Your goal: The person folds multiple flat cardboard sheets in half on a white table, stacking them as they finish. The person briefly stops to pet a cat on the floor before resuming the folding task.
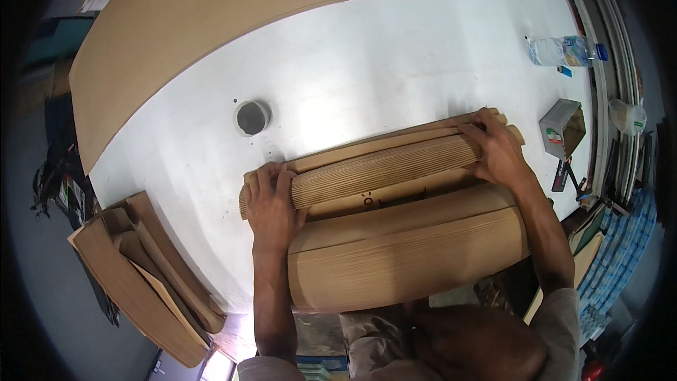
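Folded brown cardboard pieces (144,279) lie at the far left edge of the white table (352,63). A round grey container (252,118) stands beyond the left hand (271,201), which clasps the left end of a curled corrugated cardboard stack (388,166), fingers over the far side. The stack lies across the table's near edge. The right hand (497,148) clasps its right end. Rightward sit an open metal box (559,129) and a toppled plastic bottle (560,51).
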### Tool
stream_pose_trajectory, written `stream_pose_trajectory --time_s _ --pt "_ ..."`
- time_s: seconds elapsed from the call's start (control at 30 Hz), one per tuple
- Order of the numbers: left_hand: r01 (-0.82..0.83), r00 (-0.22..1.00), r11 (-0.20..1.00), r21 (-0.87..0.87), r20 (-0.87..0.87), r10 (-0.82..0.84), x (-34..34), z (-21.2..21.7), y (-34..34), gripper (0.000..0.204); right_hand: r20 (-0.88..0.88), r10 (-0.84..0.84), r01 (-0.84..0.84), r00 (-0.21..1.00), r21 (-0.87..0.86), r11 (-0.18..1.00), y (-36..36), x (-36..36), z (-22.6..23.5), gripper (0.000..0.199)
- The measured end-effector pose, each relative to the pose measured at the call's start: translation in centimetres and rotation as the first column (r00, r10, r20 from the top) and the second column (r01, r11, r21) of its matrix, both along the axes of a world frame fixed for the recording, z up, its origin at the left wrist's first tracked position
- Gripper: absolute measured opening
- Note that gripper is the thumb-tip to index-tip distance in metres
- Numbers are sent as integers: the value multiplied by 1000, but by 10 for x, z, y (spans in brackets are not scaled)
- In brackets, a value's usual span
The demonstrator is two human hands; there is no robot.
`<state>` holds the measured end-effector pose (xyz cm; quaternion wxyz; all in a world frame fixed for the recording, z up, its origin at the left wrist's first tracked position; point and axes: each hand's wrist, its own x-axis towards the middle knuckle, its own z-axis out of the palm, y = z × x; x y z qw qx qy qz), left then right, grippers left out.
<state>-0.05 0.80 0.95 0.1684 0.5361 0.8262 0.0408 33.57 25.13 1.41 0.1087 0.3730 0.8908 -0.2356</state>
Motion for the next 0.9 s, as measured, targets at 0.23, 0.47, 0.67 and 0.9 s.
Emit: stream_pose_trajectory --time_s 0.23,0.47,0.67,0.9 --pt "-67 996 997 -28 57 69 3 -6 -11 67 67 27 -28 997 20 999 -2 9 -3 82" --pt "7 1000 1000 -8 16 -7 0 2 2 66 45 -24 25 999 -19 1000 1 -9 4 85" --pt "66 998 997 37 15 -67 -3 -5 -8 62 -74 80 -68 994 149 987 -3 -1 5 79" --pt "-30 999 994 -107 25 33 4 1 -2 64 63 8 -4 998 -71 997 5 -9 3 77"
